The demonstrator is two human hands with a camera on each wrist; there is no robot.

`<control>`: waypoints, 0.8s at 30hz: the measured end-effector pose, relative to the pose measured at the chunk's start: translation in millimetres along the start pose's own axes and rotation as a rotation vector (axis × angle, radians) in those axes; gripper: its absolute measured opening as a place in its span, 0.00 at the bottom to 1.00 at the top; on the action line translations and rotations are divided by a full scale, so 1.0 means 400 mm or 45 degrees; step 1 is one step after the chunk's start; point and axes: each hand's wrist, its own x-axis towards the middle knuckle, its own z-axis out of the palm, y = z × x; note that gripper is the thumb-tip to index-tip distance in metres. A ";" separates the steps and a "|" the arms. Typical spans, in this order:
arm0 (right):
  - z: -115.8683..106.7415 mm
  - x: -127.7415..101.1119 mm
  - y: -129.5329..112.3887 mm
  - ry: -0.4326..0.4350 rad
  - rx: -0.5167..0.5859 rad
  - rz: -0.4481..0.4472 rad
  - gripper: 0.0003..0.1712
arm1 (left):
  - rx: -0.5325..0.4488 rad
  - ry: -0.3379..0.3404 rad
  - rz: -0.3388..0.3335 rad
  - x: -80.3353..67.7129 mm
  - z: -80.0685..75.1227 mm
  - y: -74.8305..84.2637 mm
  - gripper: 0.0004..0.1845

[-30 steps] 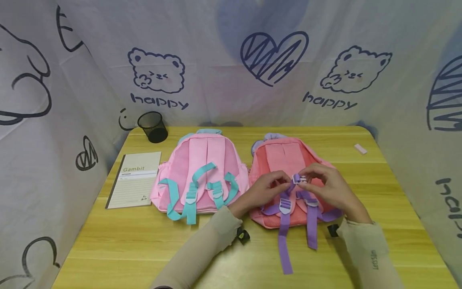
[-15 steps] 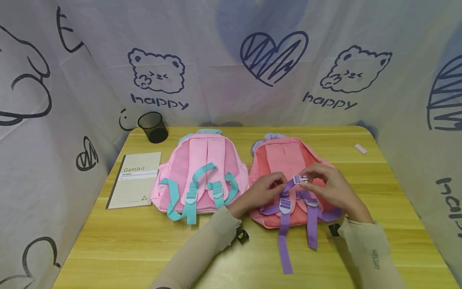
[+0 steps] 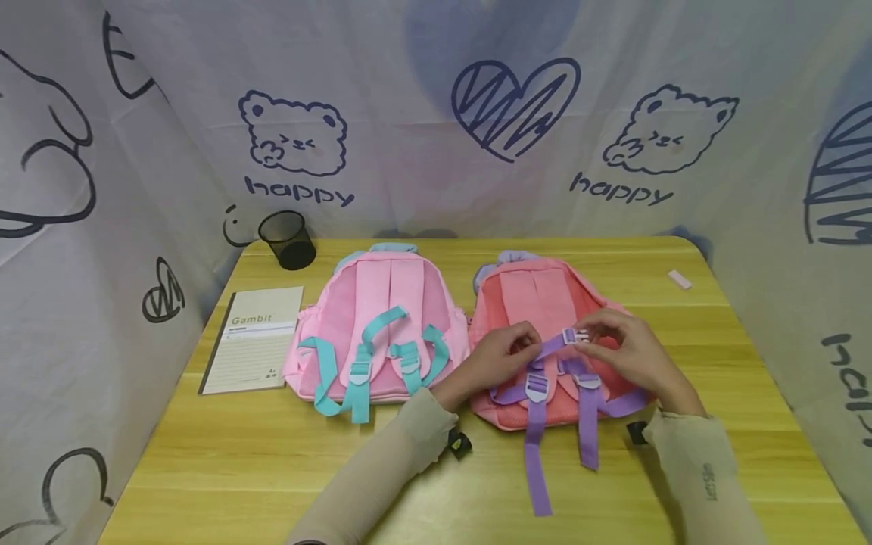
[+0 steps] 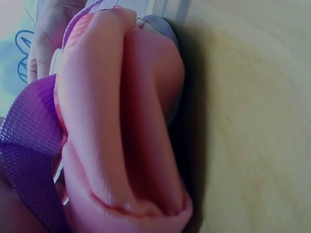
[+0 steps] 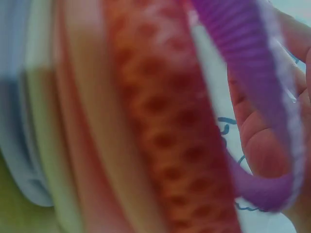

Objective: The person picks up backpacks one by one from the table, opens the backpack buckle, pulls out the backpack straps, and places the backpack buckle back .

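Observation:
A coral backpack (image 3: 534,284) lies with its shoulder straps up. At its middle my left hand (image 3: 497,354) pinches a purple webbing strap (image 3: 553,345). My right hand (image 3: 630,354) holds a pale plastic buckle (image 3: 571,337) at that strap's other end; its pronged end points toward the right fingers. The strap runs fairly straight between both hands. Two more purple strap tails hang over the bag's lower edge. The left wrist view shows the bag's coral side (image 4: 92,116) close up, and the right wrist view its mesh (image 5: 165,126) beside a purple strap (image 5: 257,73).
Touching it on the left is a pink backpack (image 3: 391,280) with turquoise straps. Farther left lie a notebook (image 3: 255,341) and a black mesh pen cup (image 3: 289,242). A small pale pink block (image 3: 679,279) sits at the back right of the wooden table (image 3: 238,469).
The buckle has shifted slightly to the right with my right hand. More of the purple strap now shows, straighter, between the two hands. The left hand has stayed nearly in place.

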 end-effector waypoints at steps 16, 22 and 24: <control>0.003 0.000 0.070 -0.026 -0.189 0.049 0.16 | 0.171 -0.081 0.103 -0.010 0.001 0.001 0.17; 0.004 0.007 0.076 -0.073 -0.238 0.114 0.17 | 0.241 -0.088 0.161 -0.013 0.000 0.000 0.16; 0.005 0.008 0.079 -0.080 -0.235 0.126 0.17 | 0.247 -0.102 0.174 -0.015 -0.001 -0.001 0.16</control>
